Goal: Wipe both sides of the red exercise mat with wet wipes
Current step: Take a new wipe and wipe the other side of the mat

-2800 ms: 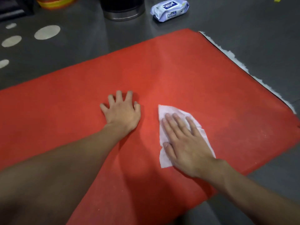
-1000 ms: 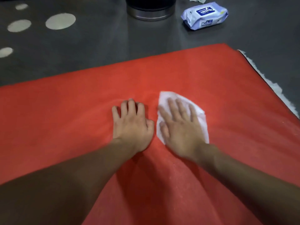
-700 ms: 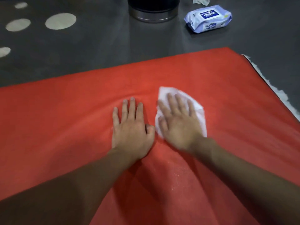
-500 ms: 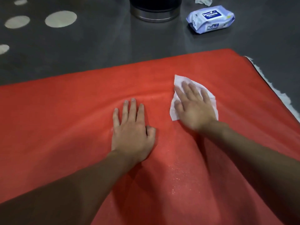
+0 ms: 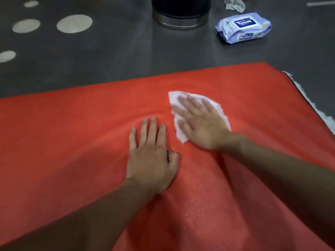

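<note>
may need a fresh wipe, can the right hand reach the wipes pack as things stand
Probably, with a stretch: only mat and floor lie between the right hand and the wipes pack.

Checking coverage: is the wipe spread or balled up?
Spread flat: the wipe shows as a thin sheet under the right hand, fingers straight.

floor (image 5: 126, 57): dark grey, smooth, slight sheen
red exercise mat (image 5: 72, 142): flat on floor, fills the near half
wet wipes pack (image 5: 243, 28): far right, beyond mat's far edge, apart from it
crumpled wipe (image 5: 234, 3): just behind pack
black round container (image 5: 181, 13): metal base ring, far centre, top cut off
pale round spots (image 5: 74, 23): far left
white ragged strip (image 5: 299, 86): along mat's right edge
</note>
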The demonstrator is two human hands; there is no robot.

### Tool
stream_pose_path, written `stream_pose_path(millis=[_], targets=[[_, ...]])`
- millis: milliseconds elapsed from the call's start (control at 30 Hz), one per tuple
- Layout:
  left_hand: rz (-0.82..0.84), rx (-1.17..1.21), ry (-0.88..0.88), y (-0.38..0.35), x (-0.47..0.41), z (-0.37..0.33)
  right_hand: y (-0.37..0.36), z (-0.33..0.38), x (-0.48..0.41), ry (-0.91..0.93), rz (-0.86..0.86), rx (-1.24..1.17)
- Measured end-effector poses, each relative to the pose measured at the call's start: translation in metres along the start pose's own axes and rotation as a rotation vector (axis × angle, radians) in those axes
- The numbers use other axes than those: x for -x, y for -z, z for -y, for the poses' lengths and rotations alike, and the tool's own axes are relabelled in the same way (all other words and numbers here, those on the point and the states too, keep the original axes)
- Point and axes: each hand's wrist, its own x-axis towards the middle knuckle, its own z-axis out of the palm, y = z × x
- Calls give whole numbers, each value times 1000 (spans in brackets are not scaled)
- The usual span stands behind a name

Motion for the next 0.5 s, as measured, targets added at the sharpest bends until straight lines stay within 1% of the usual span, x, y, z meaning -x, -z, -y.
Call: stream_pose_path(millis=[33,67,100,133,167,233,267,300,333,367,400,433,467,500], targets=[[3,4,0,0,0,0,3,-18,-12,-77,-27,12],[3,8,2,0,0,0,8,-31,-24,-209,-28,12],[3,10,3,0,1,0,9,-35,-34,-332,-10,-4],[4,12,4,0,0,0,6,-27,-40,-391,1,-21],[12,13,6,1,0,0,2,-10,-42,-360,10,-25],[31,13,1,2,0,0,-6,13,-30,-119,4,-16],[31,13,2,2,-1,0,-6,9,-27,-18,-12,-2],[34,15,4,2,-1,0,-2,-5,-31,14,-33,18],[37,20,6,3,0,0,2,-23,-42,-54,-47,30],[36,26,3,3,-1,0,7,-39,-54,-195,-37,14],[29,32,5,3,0,0,10,-45,-64,-337,-12,-18],[26,34,6,4,0,0,7,-40,-70,-421,3,-35],[30,34,7,4,0,0,2,-25,-73,-393,-2,-27],[39,32,8,5,0,0,-2,-8,-71,-283,-6,-13]])
